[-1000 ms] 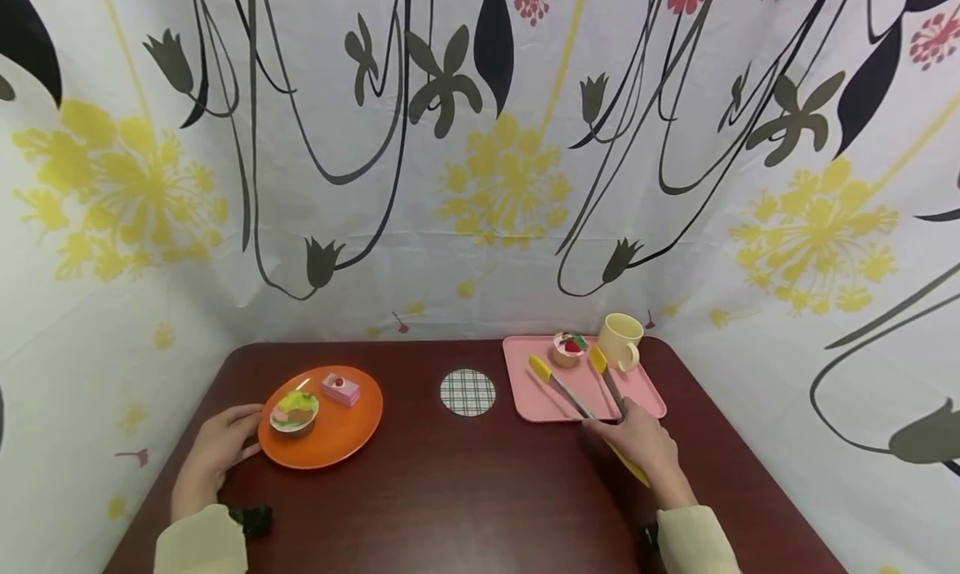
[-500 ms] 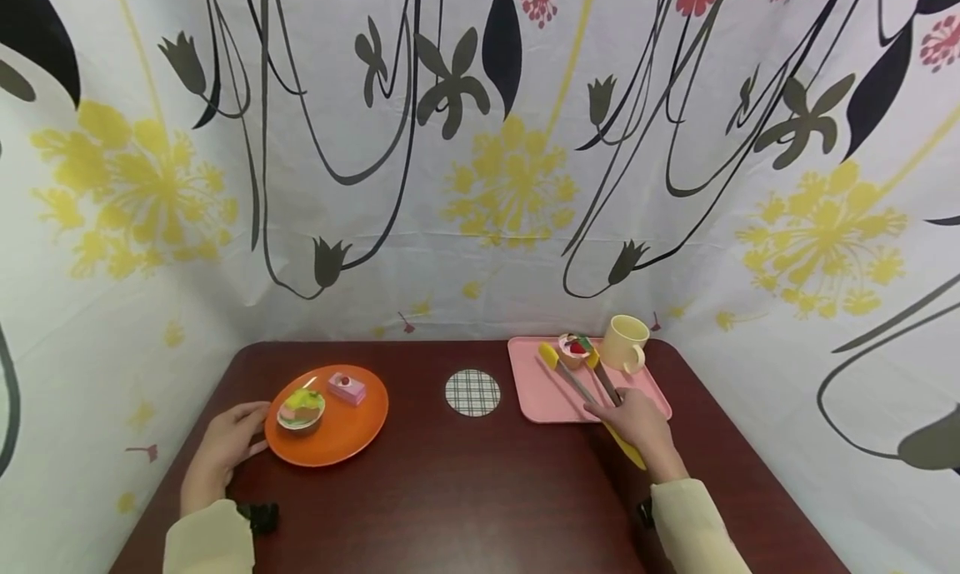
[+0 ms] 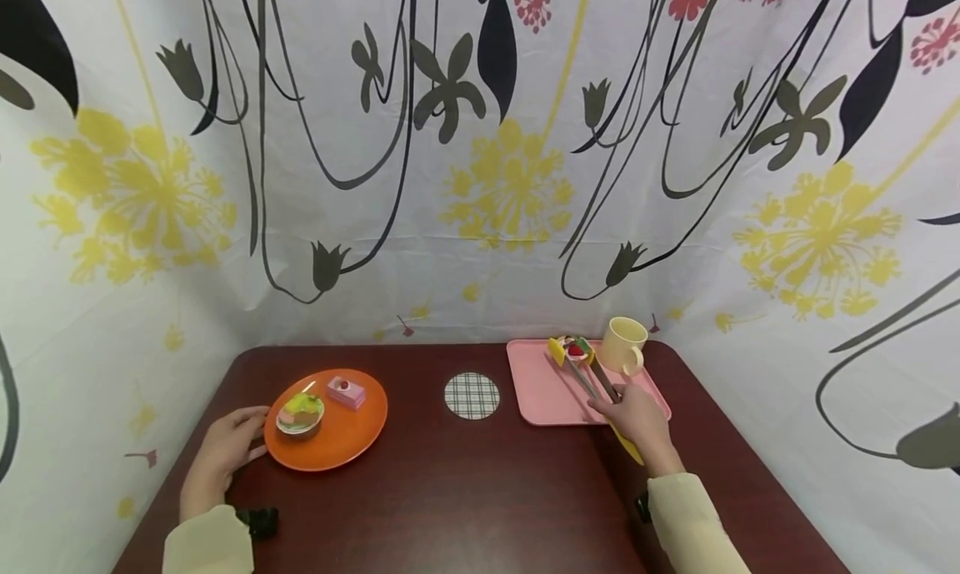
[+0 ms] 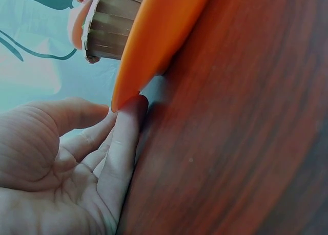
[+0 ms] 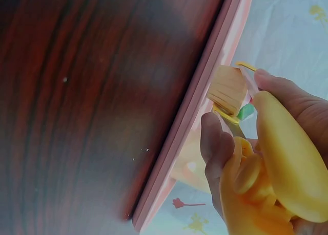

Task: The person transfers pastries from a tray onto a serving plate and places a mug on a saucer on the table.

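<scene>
At the left, my left hand (image 3: 225, 449) pinches the rim of an orange plate (image 3: 341, 441), thumb at the edge and a finger under it in the left wrist view. A fruit-topped cupcake (image 3: 300, 418) and a pink cake slice (image 3: 346, 393) sit on that plate. My right hand (image 3: 639, 417) grips yellow-handled tongs (image 5: 292, 158) over a pink tray (image 3: 536, 399). Their yellow tips lie on either side of a cupcake (image 5: 226, 89) topped with a red berry and green leaf. The cupcake is at the tray's far side.
A pale yellow mug (image 3: 621, 346) stands at the tray's back right corner. Between plate and tray lies a round checked coaster (image 3: 472, 396) on the dark wooden table (image 3: 450, 499). Patterned cloth (image 3: 420, 299) hangs behind the table.
My right hand has moved the tongs forward, and their tips have closed in from apart to both sides of the berry cupcake. The left hand stays at the plate's rim.
</scene>
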The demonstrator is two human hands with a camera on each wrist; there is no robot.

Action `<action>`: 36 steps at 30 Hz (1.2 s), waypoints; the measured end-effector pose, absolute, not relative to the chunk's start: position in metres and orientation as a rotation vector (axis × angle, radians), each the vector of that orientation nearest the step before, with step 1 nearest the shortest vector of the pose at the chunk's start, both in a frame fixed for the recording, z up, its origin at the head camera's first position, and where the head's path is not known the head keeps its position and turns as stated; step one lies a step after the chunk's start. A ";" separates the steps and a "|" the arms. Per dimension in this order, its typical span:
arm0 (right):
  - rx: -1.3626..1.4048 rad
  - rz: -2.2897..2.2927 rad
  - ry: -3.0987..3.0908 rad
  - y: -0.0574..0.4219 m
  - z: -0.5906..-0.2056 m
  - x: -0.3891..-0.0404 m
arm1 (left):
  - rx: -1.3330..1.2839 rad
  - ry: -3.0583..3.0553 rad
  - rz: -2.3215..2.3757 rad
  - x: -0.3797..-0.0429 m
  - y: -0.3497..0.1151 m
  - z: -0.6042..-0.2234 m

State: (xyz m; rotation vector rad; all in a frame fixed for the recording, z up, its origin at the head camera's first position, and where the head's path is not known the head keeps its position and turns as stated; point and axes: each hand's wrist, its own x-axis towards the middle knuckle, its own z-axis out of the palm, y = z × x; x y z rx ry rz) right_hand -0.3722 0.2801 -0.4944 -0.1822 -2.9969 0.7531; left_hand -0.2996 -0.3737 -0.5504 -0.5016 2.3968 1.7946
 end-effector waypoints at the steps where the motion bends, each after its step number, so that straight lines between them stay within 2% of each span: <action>1: -0.177 0.755 -2.996 0.280 -0.494 -0.373 | -0.505 2.395 1.800 -0.299 -0.374 -0.550; 25: -0.249 0.702 -2.962 0.276 -0.494 -0.368 | -0.511 2.396 1.805 -0.302 -0.374 -0.553; 36: -0.200 0.684 -2.933 0.272 -0.487 -0.359 | -0.521 2.382 1.805 -0.302 -0.373 -0.552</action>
